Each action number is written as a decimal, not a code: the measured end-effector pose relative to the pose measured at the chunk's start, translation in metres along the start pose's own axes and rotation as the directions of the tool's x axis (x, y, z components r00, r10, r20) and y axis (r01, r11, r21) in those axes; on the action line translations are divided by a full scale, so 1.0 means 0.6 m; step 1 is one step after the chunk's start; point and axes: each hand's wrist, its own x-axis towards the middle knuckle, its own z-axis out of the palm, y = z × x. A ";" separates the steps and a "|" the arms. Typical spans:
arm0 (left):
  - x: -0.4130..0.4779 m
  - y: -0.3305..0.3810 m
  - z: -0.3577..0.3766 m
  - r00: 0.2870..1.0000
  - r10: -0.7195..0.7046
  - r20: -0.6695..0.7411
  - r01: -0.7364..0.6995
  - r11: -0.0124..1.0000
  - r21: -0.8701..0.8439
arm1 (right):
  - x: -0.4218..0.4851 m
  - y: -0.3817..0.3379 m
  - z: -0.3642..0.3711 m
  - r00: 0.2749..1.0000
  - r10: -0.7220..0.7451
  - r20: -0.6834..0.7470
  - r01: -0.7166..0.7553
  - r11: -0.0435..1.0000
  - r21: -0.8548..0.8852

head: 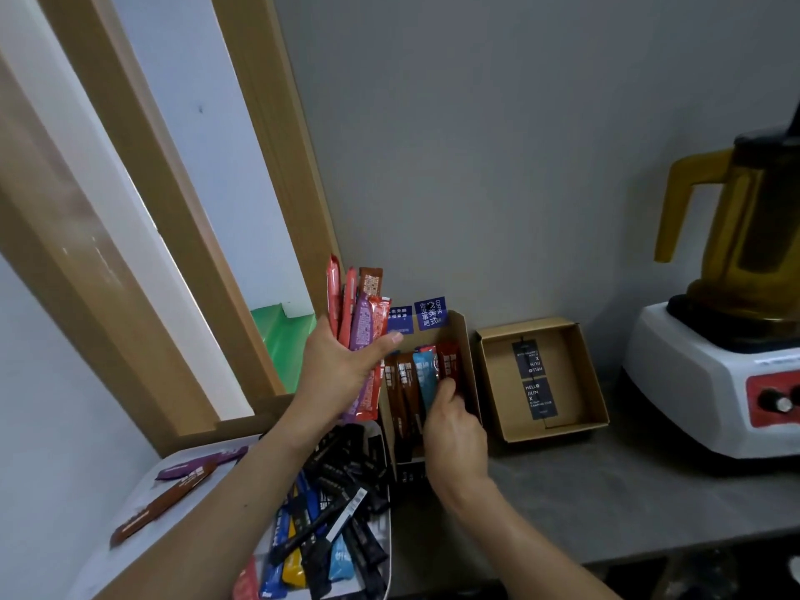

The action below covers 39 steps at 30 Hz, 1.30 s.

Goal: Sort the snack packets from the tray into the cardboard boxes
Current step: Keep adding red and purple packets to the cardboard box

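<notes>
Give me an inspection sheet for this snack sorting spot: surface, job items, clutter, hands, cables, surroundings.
Surface: grey counter, carries both boxes and a blender.
Job's things: tray piled with loose packets; purple packet and brown packet lie left of the pile; left box has packets standing in a row; right box holds only two black labels.
Clutter: blender.
Hands: left hand holds a bundle of packets upright; right hand pinches a red packet in the left box.
Cables: nothing seen.
Surroundings: grey wall, wooden window frame.
</notes>
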 end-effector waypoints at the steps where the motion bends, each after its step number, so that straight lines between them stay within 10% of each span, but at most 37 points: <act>1: 0.001 -0.003 -0.001 1.000 -0.002 -0.002 0.002 1.000 -0.002 | 0.003 0.000 0.001 1.000 0.006 0.011 -0.005 1.000 -0.016; 15: -0.008 -0.017 0.003 0.998 -0.048 -0.049 0.040 0.989 -0.143 | -0.011 0.000 -0.021 0.992 -0.118 -0.034 0.122 0.984 0.128; 20: -0.017 -0.017 0.011 0.998 -0.050 -0.038 0.041 0.977 -0.208 | -0.035 -0.005 -0.086 0.987 -0.134 0.084 0.007 0.564 0.825; 26: -0.034 -0.017 0.028 0.995 -0.099 0.025 0.102 0.950 -0.297 | -0.038 0.005 -0.100 0.970 -0.149 0.192 -0.119 0.399 0.909; 39: -0.066 -0.009 -0.031 0.974 -0.211 0.082 0.226 0.922 -0.315 | -0.038 0.077 -0.088 0.988 -0.080 -0.131 0.153 0.624 0.767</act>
